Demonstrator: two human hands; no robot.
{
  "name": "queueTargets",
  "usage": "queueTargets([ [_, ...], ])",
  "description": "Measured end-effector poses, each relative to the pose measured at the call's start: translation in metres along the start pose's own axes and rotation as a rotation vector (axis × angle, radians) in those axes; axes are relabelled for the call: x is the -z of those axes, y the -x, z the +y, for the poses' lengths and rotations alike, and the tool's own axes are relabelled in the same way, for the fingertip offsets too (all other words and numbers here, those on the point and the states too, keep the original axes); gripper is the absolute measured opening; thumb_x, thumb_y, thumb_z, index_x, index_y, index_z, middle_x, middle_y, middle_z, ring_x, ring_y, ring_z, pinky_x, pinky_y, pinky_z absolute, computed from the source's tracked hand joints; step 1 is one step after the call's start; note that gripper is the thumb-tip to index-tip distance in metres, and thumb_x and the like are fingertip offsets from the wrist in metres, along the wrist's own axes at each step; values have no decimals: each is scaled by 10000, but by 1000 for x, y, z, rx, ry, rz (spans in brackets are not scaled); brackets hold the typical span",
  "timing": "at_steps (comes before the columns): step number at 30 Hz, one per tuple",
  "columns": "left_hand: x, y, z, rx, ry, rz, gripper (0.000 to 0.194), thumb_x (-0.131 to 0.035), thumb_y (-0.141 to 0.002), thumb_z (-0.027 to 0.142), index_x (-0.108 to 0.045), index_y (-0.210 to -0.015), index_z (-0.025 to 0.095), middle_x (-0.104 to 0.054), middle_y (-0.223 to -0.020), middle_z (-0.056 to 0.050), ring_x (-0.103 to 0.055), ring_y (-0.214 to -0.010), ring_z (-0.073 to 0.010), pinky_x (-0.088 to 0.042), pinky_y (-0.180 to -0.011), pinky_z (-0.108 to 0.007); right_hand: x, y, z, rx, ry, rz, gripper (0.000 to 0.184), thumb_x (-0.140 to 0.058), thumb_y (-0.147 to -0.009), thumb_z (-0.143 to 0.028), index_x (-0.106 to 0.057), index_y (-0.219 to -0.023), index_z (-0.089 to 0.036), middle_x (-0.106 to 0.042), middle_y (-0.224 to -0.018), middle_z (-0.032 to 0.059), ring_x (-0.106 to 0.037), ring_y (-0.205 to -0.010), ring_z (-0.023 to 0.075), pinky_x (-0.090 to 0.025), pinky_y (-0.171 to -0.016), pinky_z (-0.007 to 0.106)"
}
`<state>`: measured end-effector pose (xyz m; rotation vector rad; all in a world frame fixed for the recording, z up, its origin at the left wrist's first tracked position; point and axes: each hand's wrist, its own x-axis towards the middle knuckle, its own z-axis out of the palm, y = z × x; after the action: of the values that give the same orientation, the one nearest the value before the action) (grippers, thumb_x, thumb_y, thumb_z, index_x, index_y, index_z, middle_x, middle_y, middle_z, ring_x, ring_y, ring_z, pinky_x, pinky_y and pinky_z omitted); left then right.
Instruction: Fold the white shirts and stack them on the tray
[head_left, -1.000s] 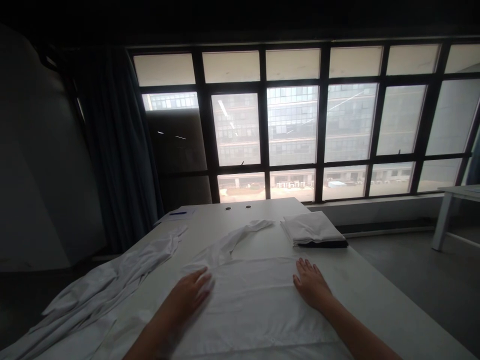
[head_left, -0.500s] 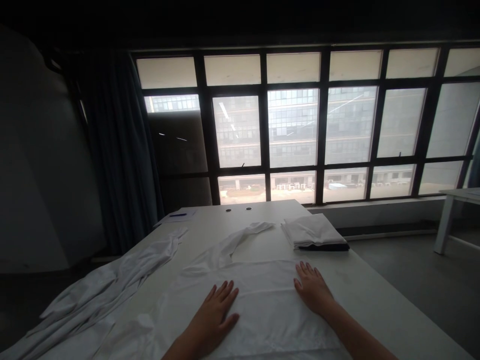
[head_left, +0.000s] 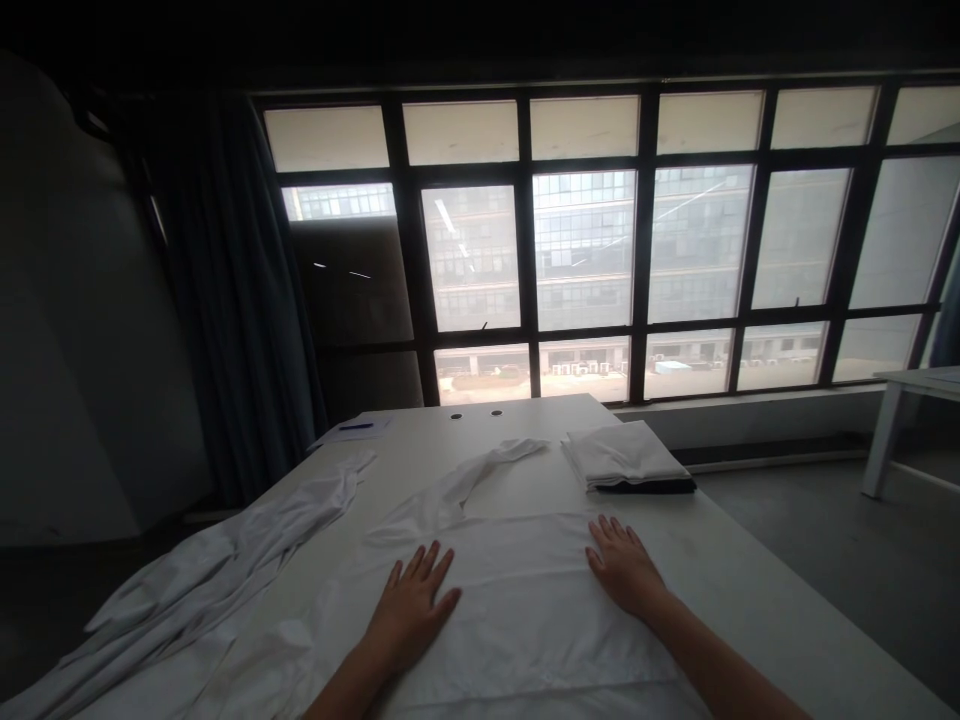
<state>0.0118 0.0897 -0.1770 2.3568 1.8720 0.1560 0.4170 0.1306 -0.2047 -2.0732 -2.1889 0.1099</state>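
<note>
A white garment [head_left: 517,600] lies spread flat on the white table [head_left: 750,590] in front of me. My left hand [head_left: 412,605] rests palm down on its left part, fingers spread. My right hand [head_left: 622,565] lies flat on its right edge, fingers apart. One white sleeve [head_left: 465,485] trails away from the garment toward the far side of the table. Neither hand holds anything.
A folded stack of white cloth over something dark [head_left: 626,460] sits at the far right of the table. A crumpled white garment [head_left: 225,560] hangs over the left edge. A paper with a pen [head_left: 352,428] lies far left. Another table [head_left: 911,400] stands right, by large windows.
My left hand slid right across the garment from its left edge, then drew back a little to the left. My right hand stayed in place.
</note>
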Motion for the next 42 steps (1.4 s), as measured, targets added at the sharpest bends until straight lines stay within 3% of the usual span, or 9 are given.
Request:
queueTargets([
  [7, 3, -7, -58, 179, -90, 54, 723, -252, -958, 674, -262, -1566, 282, -176, -1646, -47, -126, -1519, -324, -107, -1187, -601, -3, -2, 2, 5, 4, 7, 650, -316, -965, -468, -375, -1533, -159, -279, -1604, 120, -215, -1495, 281, -97, -1208, 448],
  [11, 1, -8, -73, 264, -158, 91, 697, -287, -959, 622, -276, -1563, 274, -190, -1645, -63, -165, -1509, -346, -125, -1174, -610, -3, -2, 2, 8, 0, 22, 645, -323, -964, -464, -377, -1532, -164, -283, -1602, 124, -226, -1490, 287, -104, -1206, 455],
  [42, -2, -9, -75, 250, -135, 104, 681, -294, -962, 601, -305, -1555, 266, -217, -1638, -76, -167, -1507, -352, -126, -1176, -603, 3, 0, -2, 9, 13, 4, 639, -305, -973, -461, -366, -1537, -169, -274, -1608, 115, -210, -1496, 286, -95, -1208, 451],
])
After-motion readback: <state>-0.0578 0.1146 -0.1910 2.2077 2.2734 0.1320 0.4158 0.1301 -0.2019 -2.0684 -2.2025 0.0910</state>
